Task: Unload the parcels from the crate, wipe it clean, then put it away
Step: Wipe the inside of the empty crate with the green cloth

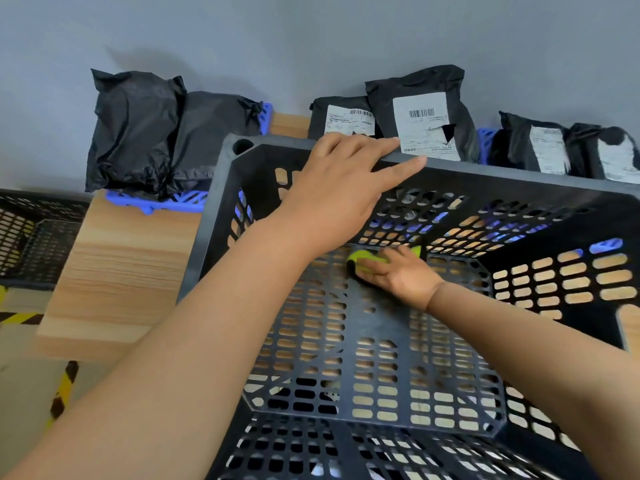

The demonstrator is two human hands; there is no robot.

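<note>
A black slotted crate stands on a wooden worktop, with nothing in it but the right hand and a cloth. The left hand rests on the crate's far rim, fingers stretched out almost straight along the edge and gripping nothing. The right hand reaches down inside to the crate floor, close to the far wall. Its fingers are spread flat over a green cloth and press it onto the floor; a dark edge of the cloth shows at the fingertips, and a green corner pokes out past the hand.

Behind the crate, black parcels stand in a row against the grey wall, several with white labels facing out. They sit on blue racks; two bulky ones without visible labels are at the left end. Off the worktop's left edge, lower down, is another black slotted bin, and yellow-and-black tape marks the floor.
</note>
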